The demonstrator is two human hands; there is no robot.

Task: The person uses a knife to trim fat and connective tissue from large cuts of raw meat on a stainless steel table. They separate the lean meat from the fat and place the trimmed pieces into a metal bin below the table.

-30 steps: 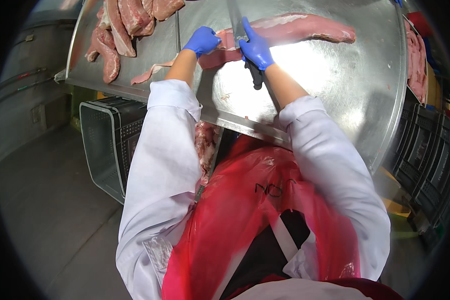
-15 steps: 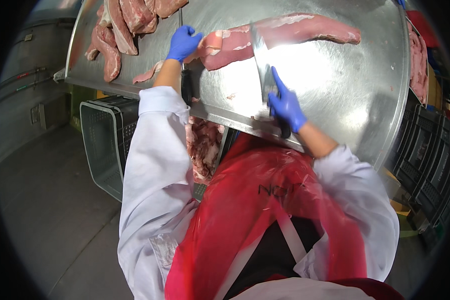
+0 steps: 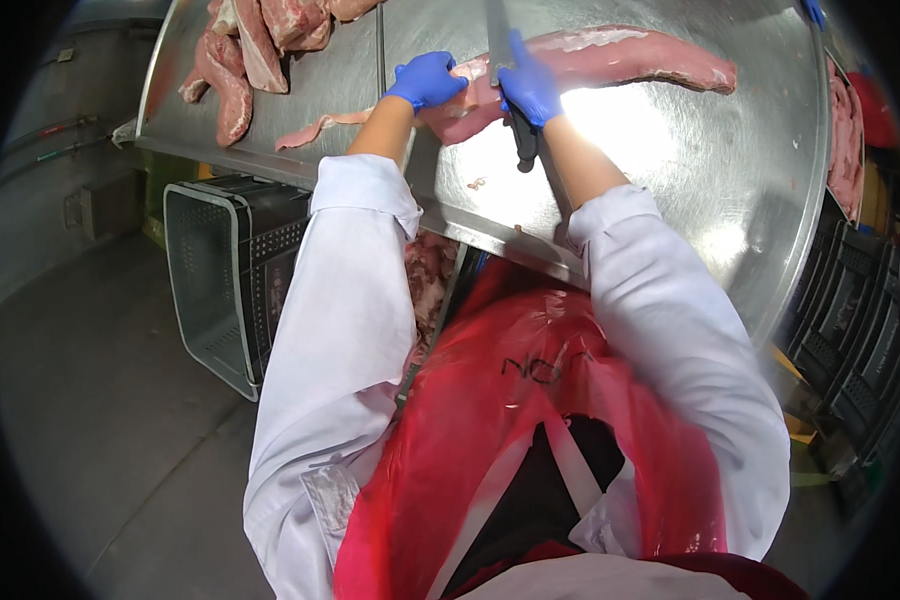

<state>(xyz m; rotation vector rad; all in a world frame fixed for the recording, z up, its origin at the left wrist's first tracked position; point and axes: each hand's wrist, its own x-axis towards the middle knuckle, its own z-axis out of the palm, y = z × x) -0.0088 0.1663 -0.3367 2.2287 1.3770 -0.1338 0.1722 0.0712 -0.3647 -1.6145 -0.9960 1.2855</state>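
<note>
A long pink slab of meat (image 3: 620, 62) with pale fat patches lies across the steel table. My left hand (image 3: 427, 80), in a blue glove, is closed on a flap at the slab's left end. From beneath that wrist a thin strip of trimmed meat (image 3: 320, 128) trails left onto the steel. My gloved right hand (image 3: 532, 90) grips a knife (image 3: 525, 148) by its black handle, forefinger stretched along the blade. The blade points away from me, over the slab and close beside my left hand. Where its edge meets the meat I cannot tell.
Several meat pieces (image 3: 260, 50) are heaped at the far left of the table (image 3: 710, 200). A thin metal rod (image 3: 381, 50) lies beyond my left hand. Below are a grey crate (image 3: 240, 290) and meat scraps (image 3: 430, 275). Black crates (image 3: 845, 320) and more meat (image 3: 845, 135) are at right.
My right hand has moved away from me and left with the knife, coming next to my left hand. My left hand has shifted right with the flap, drawing the strip along.
</note>
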